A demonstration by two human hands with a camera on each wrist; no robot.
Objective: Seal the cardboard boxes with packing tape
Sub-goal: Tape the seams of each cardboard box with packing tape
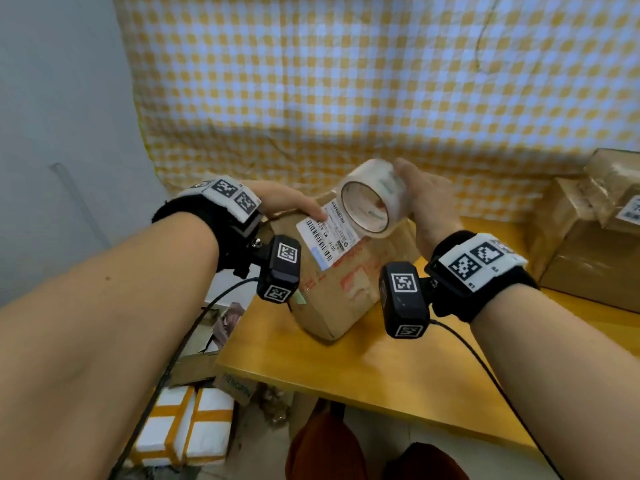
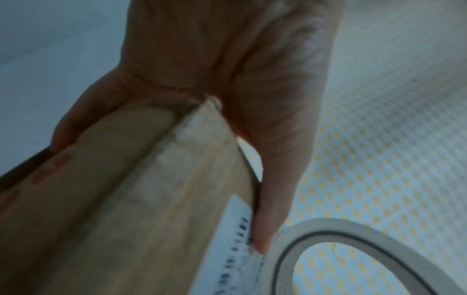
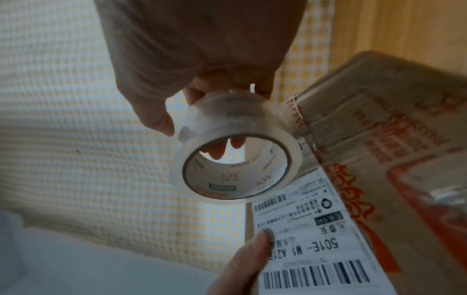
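Note:
A brown cardboard box (image 1: 341, 289) with red print and a white shipping label (image 1: 329, 233) stands tilted on the table. My left hand (image 1: 301, 206) grips its upper left edge, the thumb (image 2: 265, 225) lying on the label and the fingers wrapped behind the box (image 2: 126, 219). My right hand (image 1: 415, 199) holds a roll of clear packing tape (image 1: 370, 202) against the box's top edge, just above the label. In the right wrist view the fingers curl round the roll (image 3: 235, 163), beside the box (image 3: 391, 139) and the label (image 3: 316, 239).
The box stands on a wooden table (image 1: 381, 368). More cardboard boxes (image 1: 588, 237) are stacked at the right. A yellow checked cloth (image 1: 346, 81) hangs behind. White parcels with orange tape (image 1: 187, 427) lie on the floor at the left. Cables trail from both wrist cameras.

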